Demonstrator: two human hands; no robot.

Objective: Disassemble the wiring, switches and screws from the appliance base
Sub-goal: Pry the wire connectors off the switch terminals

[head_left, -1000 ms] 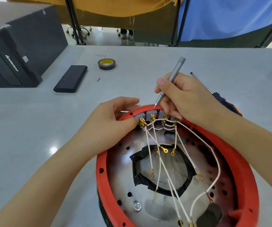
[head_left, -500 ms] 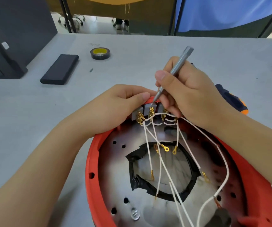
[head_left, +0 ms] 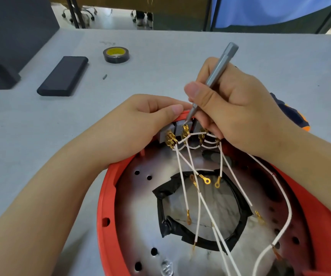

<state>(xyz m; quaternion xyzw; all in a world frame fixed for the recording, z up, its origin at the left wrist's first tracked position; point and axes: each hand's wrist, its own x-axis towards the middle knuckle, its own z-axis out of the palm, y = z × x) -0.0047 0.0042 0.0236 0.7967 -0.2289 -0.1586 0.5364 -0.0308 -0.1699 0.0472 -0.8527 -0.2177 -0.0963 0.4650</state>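
A: Nearest?
B: Round red plastic appliance base (head_left: 109, 196) w/ metal floor, cut off by the bottom edge; loose white wires (head_left: 182, 176) w/ gold terminals fan across it.
A: Hands?
B: Left hand (head_left: 132, 128) grips the far rim by the grey switches (head_left: 178, 126), 3 visible. Right hand (head_left: 234, 110) pinches a slim grey metal screwdriver (head_left: 218, 70), tip at a switch terminal.
A: Beyond?
B: Grey surface (head_left: 180, 56), open room; 1 black flat case (head_left: 63, 76), 1 black tape roll (head_left: 116, 54).

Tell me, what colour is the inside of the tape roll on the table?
Yellow inside the black roll of tape, seen in the head view.
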